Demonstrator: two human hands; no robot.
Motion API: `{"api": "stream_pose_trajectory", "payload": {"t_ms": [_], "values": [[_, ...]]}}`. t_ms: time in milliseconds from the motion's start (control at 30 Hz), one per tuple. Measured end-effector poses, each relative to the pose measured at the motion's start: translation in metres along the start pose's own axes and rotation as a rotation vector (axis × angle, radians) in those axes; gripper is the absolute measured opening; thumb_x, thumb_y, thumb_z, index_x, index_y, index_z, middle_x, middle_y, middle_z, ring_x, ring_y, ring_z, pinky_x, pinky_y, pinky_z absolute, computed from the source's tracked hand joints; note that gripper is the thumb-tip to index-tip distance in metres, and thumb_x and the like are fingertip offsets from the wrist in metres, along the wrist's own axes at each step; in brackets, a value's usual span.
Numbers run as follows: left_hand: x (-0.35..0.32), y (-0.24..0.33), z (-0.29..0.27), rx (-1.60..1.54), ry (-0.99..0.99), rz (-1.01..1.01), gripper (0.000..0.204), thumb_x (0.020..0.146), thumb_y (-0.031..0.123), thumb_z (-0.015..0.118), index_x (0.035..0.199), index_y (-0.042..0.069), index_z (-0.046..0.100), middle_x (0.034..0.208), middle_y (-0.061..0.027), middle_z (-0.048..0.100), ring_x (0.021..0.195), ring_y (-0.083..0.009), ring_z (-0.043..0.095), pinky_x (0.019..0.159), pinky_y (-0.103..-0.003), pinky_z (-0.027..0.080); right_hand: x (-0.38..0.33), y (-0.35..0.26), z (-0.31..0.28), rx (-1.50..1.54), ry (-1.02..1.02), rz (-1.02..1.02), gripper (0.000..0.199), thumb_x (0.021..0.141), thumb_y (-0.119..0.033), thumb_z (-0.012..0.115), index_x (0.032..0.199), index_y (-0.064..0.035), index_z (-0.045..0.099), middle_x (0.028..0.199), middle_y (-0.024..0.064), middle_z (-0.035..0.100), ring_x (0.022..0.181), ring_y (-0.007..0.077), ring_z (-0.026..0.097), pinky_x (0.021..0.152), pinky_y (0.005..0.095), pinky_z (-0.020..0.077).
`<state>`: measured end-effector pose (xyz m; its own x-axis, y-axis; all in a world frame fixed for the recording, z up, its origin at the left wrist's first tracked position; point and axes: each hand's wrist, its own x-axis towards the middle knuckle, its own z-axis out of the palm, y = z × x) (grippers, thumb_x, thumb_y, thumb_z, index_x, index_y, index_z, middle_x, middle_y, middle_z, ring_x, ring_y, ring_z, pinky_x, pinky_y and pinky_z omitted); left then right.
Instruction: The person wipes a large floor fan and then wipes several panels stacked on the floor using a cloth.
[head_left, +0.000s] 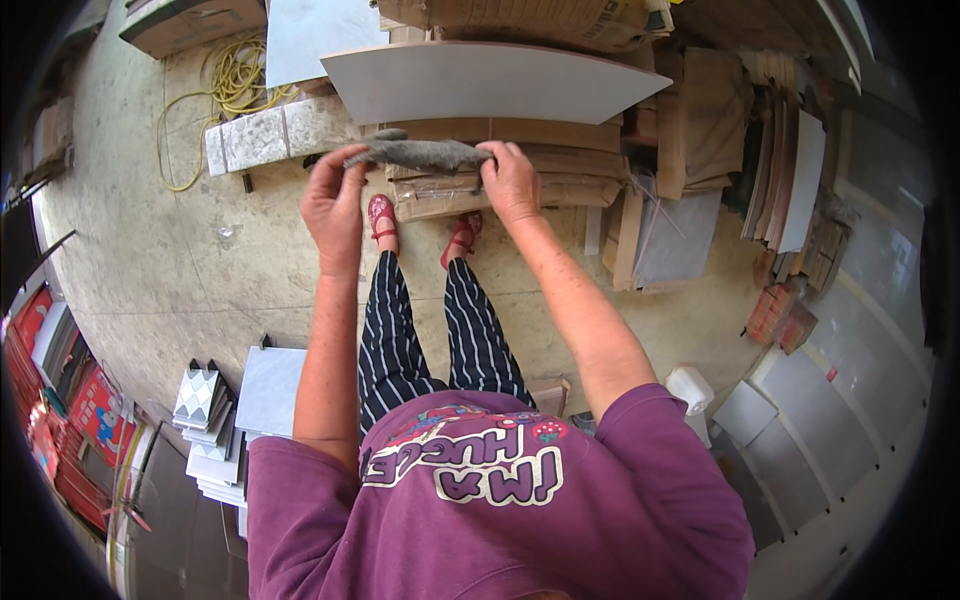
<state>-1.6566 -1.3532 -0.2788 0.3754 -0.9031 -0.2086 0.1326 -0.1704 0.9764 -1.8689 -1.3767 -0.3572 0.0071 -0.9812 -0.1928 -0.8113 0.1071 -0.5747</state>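
Note:
A grey, fuzzy cloth (425,154), bunched into a long roll, stretches between my two hands in front of me. My left hand (333,208) pinches its left end between thumb and fingers. At the other end, my right hand (511,181) grips the cloth with bent fingers. Whether it is a rag or a glove I cannot tell. Just beyond it lies a large pale tile slab (490,85) on a stack of cardboard-wrapped packs (560,192).
A yellow hose or cord (238,78) lies coiled at the far left, near a long whitish block (285,132). Tile samples (205,425) stand at the near left. Boards and cardboard packs (705,120) lean at the right; a white roll (690,388) stands near my right elbow.

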Motion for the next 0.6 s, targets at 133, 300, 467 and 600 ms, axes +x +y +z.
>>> {"api": "stream_pose_trajectory", "payload": {"t_ms": [133,300,467,600], "values": [[0.042,0.001,-0.017,0.002,0.073,0.062,0.015,0.086,0.003,0.054,0.099,0.001,0.061,0.09,-0.0034,0.062,0.081,-0.0094,0.059,0.067,-0.02,0.045,0.035,-0.012,-0.016,0.01,0.053,-0.114,0.017,0.074,-0.01,0.054,0.089,-0.015,0.061,0.088,0.007,0.056,0.083,0.0275,0.056,0.071,0.0384,0.0473],[0.083,-0.005,-0.023,0.134,0.047,0.124,0.015,0.087,0.007,0.054,0.099,0.005,0.062,0.089,-0.0015,0.063,0.08,-0.0078,0.059,0.065,-0.019,0.043,0.069,0.0,-0.007,-0.063,0.024,-0.16,0.014,0.073,-0.013,0.057,0.085,-0.0155,0.063,0.087,0.0062,0.056,0.082,0.0266,0.057,0.071,0.0372,0.0479],[0.11,-0.016,-0.014,0.159,0.05,0.119,0.016,0.088,0.009,0.053,0.101,0.006,0.062,0.091,-0.0016,0.064,0.082,-0.009,0.06,0.065,-0.019,0.043,0.095,0.0,-0.019,-0.113,0.147,-0.005,0.011,0.073,-0.019,0.058,0.082,-0.0155,0.064,0.087,0.0065,0.057,0.081,0.0263,0.058,0.07,0.037,0.0482],[0.123,-0.034,-0.006,0.135,0.05,0.056,0.017,0.088,0.01,0.054,0.103,0.007,0.061,0.091,-0.0024,0.064,0.082,-0.0088,0.06,0.064,-0.02,0.043,0.109,0.001,-0.046,-0.025,0.194,0.156,0.013,0.074,-0.023,0.058,0.084,-0.0158,0.063,0.083,0.0055,0.061,0.079,0.027,0.059,0.068,0.0373,0.0477]]}}
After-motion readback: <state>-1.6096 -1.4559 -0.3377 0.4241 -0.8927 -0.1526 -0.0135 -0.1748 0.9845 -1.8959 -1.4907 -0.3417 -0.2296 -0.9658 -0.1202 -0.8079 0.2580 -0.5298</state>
